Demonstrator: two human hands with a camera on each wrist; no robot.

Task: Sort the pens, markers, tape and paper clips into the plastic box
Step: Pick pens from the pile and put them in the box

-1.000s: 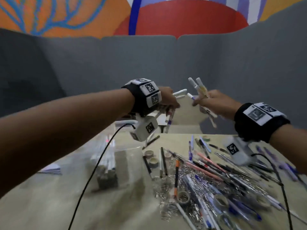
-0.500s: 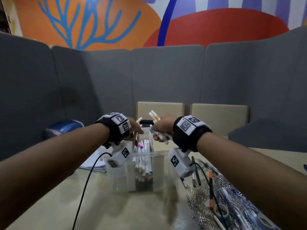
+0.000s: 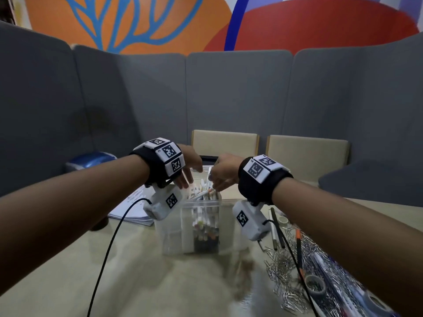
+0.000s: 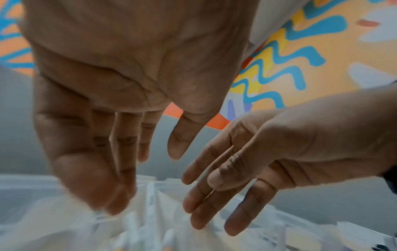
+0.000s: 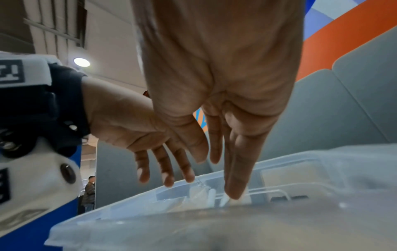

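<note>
Over plastic box [image 3: 174, 227], both hands now empty, markers [image 3: 204, 227] dropped.

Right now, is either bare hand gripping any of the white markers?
No: the left hand and right hand hang with straight fingers above the clear plastic box.

My desk [image 3: 68, 282] is pale and a bit shiny. On its left side I see a stack of white papers [image 3: 130, 208]. Behind that sits something blue and rounded [image 3: 91, 160] — I cannot tell what it is. Two tan chair backs [image 3: 225, 141] stand across from me. Grey soft walls [image 3: 229, 92] go all around, and above them is a big painted wall [image 3: 137, 21] — orange, blue and red.
</note>
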